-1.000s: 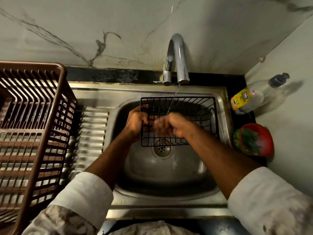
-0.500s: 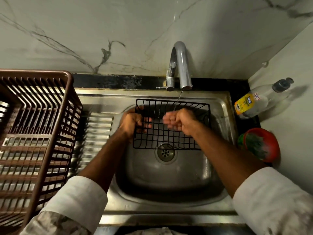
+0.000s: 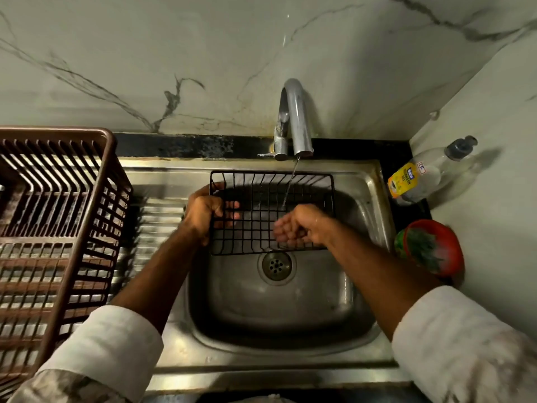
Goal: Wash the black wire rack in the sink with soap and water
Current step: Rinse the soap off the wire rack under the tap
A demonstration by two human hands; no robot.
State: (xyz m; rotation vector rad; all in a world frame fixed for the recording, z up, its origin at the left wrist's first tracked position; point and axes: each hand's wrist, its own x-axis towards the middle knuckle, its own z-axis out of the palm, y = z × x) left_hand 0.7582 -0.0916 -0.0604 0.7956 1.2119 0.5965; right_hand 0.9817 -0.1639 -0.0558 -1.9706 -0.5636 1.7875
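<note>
Holding the wire rack [image 3: 271, 212] over the sink [image 3: 374, 199], left hand [image 3: 203, 212] grips its edge; right hand [image 3: 299, 225] loosely curled, empty.

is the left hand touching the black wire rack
Touching. The head view shows the left hand gripping the black wire rack at its left edge, fingers curled through the wires.

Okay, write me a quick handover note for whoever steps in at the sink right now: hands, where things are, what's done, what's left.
Left hand: grips the left edge of the black wire rack, holding it over the sink.
Right hand: fingers loosely curled on the rack's front right part; no sponge or cloth visible in it.
Tap: running, a thin stream falling onto the rack.
Soap bottle: lying tilted on the counter at right; red bowl in front of it.
Done: rack is in the sink and getting wet.
Left: no suds visible, so probably soap, scrub, rinse, then perhaps the brown drying basket on the left.
</note>
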